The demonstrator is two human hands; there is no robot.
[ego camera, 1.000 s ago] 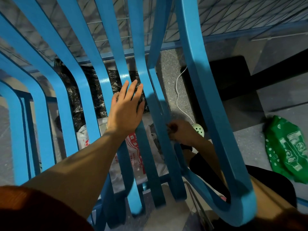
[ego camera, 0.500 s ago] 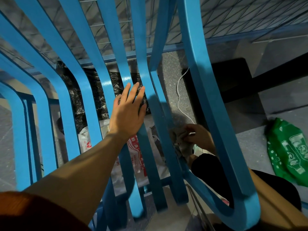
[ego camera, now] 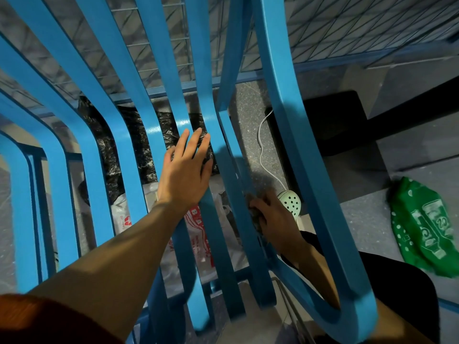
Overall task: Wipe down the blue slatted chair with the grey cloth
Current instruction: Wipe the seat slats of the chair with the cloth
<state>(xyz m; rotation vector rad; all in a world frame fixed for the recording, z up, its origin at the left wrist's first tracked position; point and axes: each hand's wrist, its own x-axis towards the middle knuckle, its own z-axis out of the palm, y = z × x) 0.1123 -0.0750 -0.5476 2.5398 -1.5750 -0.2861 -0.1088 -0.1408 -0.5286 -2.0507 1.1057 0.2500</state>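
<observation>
The blue slatted chair [ego camera: 154, 125] fills the view, its curved slats running from top to bottom. My left hand [ego camera: 185, 172] lies flat on the slats near the middle, fingers spread, holding nothing. Behind the right-hand slats my right hand [ego camera: 275, 219] presses the grey cloth [ego camera: 255, 214] against the back of a slat. Only a small dark bunch of cloth shows at the fingers. The outer right slat [ego camera: 310, 184] crosses in front of my right forearm.
Under the chair lie a black plastic bag [ego camera: 139, 150] and a white bag with red print [ego camera: 198, 232]. A white cable with a pale perforated plug [ego camera: 290, 202] lies on the floor. A green bag [ego camera: 427, 227] sits at right. Blue wire mesh [ego camera: 347, 26] stands behind.
My right hand with the cloth has slid along the slat, its fingers now curled around the slat's rear. My left hand has stayed flat on the slats, shifting only slightly.
</observation>
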